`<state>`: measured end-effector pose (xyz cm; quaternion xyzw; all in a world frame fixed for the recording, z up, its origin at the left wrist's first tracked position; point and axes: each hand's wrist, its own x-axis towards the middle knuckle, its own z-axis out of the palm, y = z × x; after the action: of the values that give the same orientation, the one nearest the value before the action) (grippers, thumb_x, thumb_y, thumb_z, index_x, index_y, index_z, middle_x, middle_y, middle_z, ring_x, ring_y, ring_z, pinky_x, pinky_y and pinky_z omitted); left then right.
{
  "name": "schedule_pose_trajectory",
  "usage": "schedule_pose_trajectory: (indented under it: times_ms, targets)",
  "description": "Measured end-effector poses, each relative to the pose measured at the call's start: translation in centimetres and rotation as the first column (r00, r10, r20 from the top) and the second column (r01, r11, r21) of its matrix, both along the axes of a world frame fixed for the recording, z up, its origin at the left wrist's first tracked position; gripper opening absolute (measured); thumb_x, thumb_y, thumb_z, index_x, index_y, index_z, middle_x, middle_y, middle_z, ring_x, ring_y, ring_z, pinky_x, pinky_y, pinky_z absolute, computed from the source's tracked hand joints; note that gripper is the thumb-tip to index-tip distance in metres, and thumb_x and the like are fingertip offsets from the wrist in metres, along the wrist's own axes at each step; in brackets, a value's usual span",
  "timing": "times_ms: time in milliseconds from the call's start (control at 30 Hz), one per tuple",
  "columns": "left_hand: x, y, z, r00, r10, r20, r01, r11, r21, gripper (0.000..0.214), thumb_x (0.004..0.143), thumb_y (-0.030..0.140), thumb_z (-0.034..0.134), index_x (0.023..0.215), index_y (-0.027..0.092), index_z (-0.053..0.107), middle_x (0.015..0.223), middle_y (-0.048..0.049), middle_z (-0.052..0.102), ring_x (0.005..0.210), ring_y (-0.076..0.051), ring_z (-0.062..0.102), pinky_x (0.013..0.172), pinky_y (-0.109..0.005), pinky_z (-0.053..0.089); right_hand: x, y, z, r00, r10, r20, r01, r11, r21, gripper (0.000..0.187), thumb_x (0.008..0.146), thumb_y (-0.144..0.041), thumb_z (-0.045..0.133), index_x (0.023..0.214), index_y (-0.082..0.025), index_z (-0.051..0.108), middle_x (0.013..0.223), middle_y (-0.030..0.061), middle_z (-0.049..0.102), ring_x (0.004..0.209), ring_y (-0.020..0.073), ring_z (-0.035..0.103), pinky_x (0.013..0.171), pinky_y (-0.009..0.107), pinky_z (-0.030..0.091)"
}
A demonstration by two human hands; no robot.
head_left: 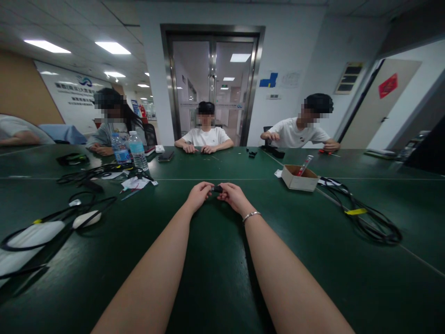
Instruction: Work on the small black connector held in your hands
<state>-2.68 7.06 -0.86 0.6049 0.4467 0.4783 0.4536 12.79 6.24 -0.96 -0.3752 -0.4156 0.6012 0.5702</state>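
A small black object (217, 189), short and narrow with what looks like a metallic end on the left, is held level just above the green table (215, 260). My left hand (199, 195) pinches its left end between thumb and fingers. At its right end, my right hand (235, 196) grips it with thumb and curled fingers. A silver bracelet (251, 216) circles my right wrist. The object is too small and partly covered by fingertips, so its exact kind cannot be made out.
A small open box (299, 183) with a red-and-clear tube stands right, beside coiled black cable (377, 227). Left are more black cables (90, 178), papers (135, 183) and water bottles (138, 150). Other people sit across the table, their hands near its far side.
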Motion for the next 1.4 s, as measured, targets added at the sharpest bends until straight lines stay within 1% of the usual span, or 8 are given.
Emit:
schedule_pose_trajectory:
  times_ms: [133,500,633,767,1100,1200,1300,1400]
  targets:
    - [0.04,0.03,0.01,1.0,0.004,-0.007,-0.004,1.0,-0.004,0.023,0.079,0.023,0.051,0.094,0.012,0.064,0.064,-0.0001,0.054,0.052,-0.008,0.046,0.049,-0.02,0.036,-0.06,-0.07,0.17,1.0,-0.008,0.005,0.008,1.0,-0.009,0.013,0.078,-0.021,0.068,0.075,-0.012,0.06,0.05,-0.0027,0.051,0.041,0.0073,0.045,0.054,0.025,0.055]
    - [-0.12,0.07,-0.1,0.997,0.031,-0.065,-0.028,0.998,0.054,0.027,0.07,0.018,0.055,0.094,0.014,0.065,0.077,-0.0025,0.061,0.058,-0.009,0.049,0.056,-0.021,0.04,0.09,0.41,-0.5,1.0,0.016,-0.011,-0.016,1.0,0.024,0.023,0.072,-0.029,0.075,0.076,-0.012,0.06,0.049,-0.0031,0.05,0.043,0.008,0.046,0.054,0.025,0.055]
    - [-0.16,0.36,-0.32,0.998,0.023,-0.062,-0.02,0.999,0.047,0.026,0.074,0.03,0.056,0.093,0.015,0.065,0.081,-0.0028,0.062,0.057,-0.009,0.048,0.053,-0.021,0.038,0.16,0.49,-0.57,0.999,0.028,-0.021,-0.028,0.999,0.032,0.025,0.07,-0.03,0.077,0.076,-0.013,0.06,0.052,-0.0026,0.052,0.043,0.0078,0.047,0.055,0.026,0.055]
    - [-0.07,0.47,-0.52,0.998,-0.007,-0.067,0.011,0.999,0.048,0.033,0.081,0.041,0.049,0.094,0.014,0.064,0.069,-0.0007,0.057,0.053,-0.009,0.045,0.051,-0.021,0.036,0.14,0.37,-0.45,0.999,0.031,-0.013,-0.031,0.999,0.033,0.025,0.069,-0.03,0.077,0.075,-0.013,0.061,0.052,-0.0026,0.052,0.043,0.0074,0.046,0.054,0.025,0.054]
    - [-0.1,0.03,-0.07,0.997,0.012,-0.072,-0.009,0.999,0.045,0.027,0.073,0.024,0.058,0.096,0.015,0.064,0.075,-0.0022,0.059,0.058,-0.01,0.048,0.054,-0.021,0.038,0.03,0.39,-0.43,1.0,0.017,0.001,-0.017,1.0,0.019,0.024,0.07,-0.03,0.077,0.076,-0.013,0.06,0.05,-0.0041,0.05,0.042,0.0072,0.046,0.054,0.025,0.055]
    - [-0.15,0.29,-0.33,0.998,0.023,-0.052,-0.02,0.999,0.046,0.029,0.075,0.031,0.058,0.098,0.014,0.064,0.079,-0.0034,0.061,0.057,-0.009,0.049,0.052,-0.02,0.038,0.02,0.28,-0.31,1.0,0.017,0.003,-0.017,1.0,0.018,0.025,0.071,-0.031,0.076,0.076,-0.013,0.06,0.052,-0.0035,0.051,0.041,0.0067,0.045,0.053,0.025,0.055]
    - [-0.1,0.62,-0.59,0.999,0.043,-0.026,-0.043,0.999,0.0,0.04,0.084,0.043,0.046,0.104,0.012,0.06,0.073,-0.0039,0.06,0.05,-0.008,0.046,0.047,-0.02,0.035,0.02,0.15,-0.16,1.0,0.018,0.012,-0.019,1.0,0.016,0.025,0.071,-0.031,0.076,0.075,-0.013,0.06,0.053,-0.0027,0.052,0.041,0.0067,0.045,0.054,0.024,0.054]
    - [0.01,0.69,-0.64,0.999,0.016,-0.047,-0.016,1.0,-0.003,0.04,0.086,0.041,0.046,0.107,0.01,0.058,0.063,-0.0019,0.057,0.047,-0.008,0.044,0.047,-0.02,0.034,0.0,0.12,-0.11,1.0,0.009,0.02,-0.009,1.0,0.013,0.023,0.071,-0.03,0.076,0.076,-0.013,0.06,0.053,-0.0026,0.052,0.041,0.0069,0.045,0.053,0.024,0.054]
